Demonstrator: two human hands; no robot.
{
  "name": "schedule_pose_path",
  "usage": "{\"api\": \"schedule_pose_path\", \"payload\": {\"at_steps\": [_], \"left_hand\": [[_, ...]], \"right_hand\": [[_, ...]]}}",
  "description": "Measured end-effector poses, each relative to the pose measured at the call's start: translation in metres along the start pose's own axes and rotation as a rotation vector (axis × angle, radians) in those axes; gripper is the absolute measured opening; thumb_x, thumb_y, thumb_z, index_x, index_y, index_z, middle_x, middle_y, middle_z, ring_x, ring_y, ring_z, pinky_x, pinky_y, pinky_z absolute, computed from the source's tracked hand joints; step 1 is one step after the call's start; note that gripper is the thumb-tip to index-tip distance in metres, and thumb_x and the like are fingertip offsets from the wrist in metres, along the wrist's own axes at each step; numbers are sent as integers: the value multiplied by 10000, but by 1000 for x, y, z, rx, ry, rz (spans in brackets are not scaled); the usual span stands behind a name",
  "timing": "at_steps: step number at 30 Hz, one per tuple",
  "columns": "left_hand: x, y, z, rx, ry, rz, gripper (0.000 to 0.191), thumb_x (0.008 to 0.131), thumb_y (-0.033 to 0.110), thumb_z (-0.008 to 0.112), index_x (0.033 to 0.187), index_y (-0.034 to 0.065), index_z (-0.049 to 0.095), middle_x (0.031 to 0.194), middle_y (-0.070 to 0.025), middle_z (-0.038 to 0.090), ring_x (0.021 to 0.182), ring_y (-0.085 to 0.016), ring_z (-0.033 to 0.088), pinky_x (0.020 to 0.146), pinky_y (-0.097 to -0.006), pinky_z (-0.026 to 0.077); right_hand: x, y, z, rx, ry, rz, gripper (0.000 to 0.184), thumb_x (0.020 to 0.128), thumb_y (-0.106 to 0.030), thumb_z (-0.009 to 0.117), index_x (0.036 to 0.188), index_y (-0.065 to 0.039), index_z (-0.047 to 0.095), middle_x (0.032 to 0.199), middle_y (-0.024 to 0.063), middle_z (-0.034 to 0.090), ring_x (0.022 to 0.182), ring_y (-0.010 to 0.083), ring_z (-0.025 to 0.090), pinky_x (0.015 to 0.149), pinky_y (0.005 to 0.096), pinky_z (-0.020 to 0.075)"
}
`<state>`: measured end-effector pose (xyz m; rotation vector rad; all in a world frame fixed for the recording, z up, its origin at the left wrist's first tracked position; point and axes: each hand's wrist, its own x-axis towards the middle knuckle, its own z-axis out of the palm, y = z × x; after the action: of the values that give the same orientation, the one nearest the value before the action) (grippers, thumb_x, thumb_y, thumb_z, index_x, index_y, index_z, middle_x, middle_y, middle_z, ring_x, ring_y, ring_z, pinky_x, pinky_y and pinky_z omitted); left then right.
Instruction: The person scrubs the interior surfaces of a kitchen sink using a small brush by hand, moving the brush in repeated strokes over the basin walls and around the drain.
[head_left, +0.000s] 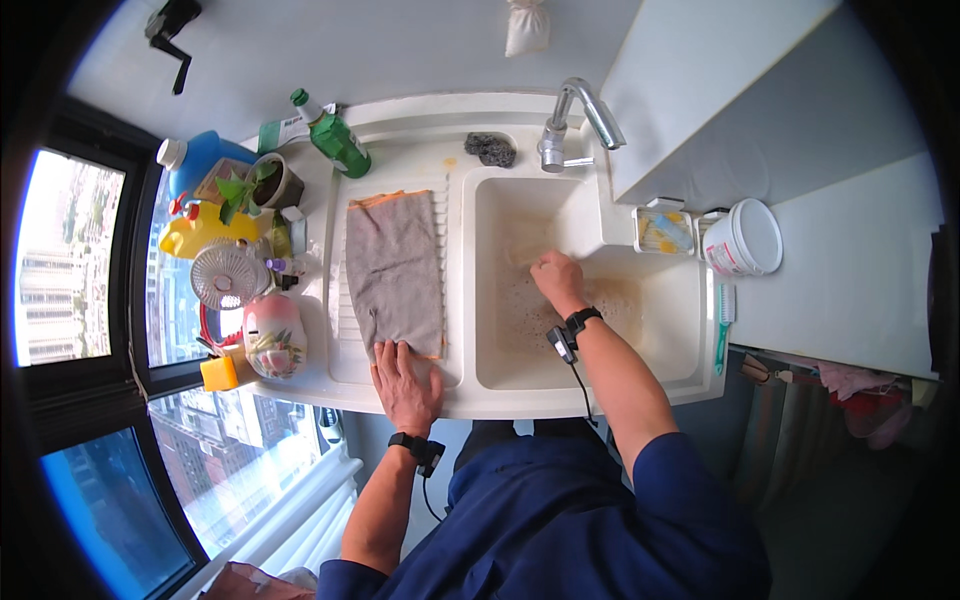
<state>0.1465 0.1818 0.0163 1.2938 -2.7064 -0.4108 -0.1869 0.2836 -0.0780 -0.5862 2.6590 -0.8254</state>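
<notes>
A grey-brown cloth with orange edging lies spread on the ribbed drainboard left of the basin. My left hand rests palm down at its near end, fingertips touching the fabric and the thumb apart. Over the white sink basin, my right hand is held with its fingers curled. Something pale may be by those fingers, but it blends into the basin and I cannot tell whether it is gripped. Brown dirty patches and specks mark the basin floor. A chrome faucet stands behind the basin.
Behind the basin lies a dark scouring pad. A green glass bottle, a potted plant, a yellow jug and a small fan crowd the left. At right are a soap tray, a white bucket and a brush.
</notes>
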Motion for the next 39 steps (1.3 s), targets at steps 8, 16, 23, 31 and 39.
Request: {"api": "schedule_pose_path", "payload": {"at_steps": [8,16,23,31,39], "left_hand": [[3,15,-13,-84,5,-17,742,835,260,752,1487,27,485,1574,-216,434,1555,-407,306,1270,-556,226],[4,6,-10,-84,22,-43,719,851,330,730,1472,35,521,1548,-191,475,1552,-381,323,1272,-565,217],[25,15,-54,-28,2,33,556,861,390,751,1304,74,638,1381,-165,603,1399,-360,513,1171,-536,352],[142,28,-74,-195,-111,170,516,916,426,721,1269,53,678,1304,-164,660,1233,-366,623,1049,-462,501],[246,54,-11,102,-344,225,713,1040,547,479,1623,146,393,1707,-67,348,1600,-311,262,1276,-622,188]], "right_hand": [[-43,-6,-48,-2,-17,-139,222,852,-291,761,911,-78,779,906,175,772,869,400,739,805,464,601],[-78,13,-66,-28,-175,-64,256,862,-278,766,1021,-77,783,954,200,776,917,386,752,841,447,600],[-111,14,-109,-54,-34,-308,307,865,-281,775,1103,-87,762,962,207,774,890,395,753,831,470,599],[-154,25,-153,6,-88,-253,294,881,-232,786,1119,-62,756,996,199,779,933,383,755,836,437,595],[-191,29,-175,122,31,-119,316,864,-178,805,1142,-36,753,1067,189,781,998,377,754,893,419,587]]}}
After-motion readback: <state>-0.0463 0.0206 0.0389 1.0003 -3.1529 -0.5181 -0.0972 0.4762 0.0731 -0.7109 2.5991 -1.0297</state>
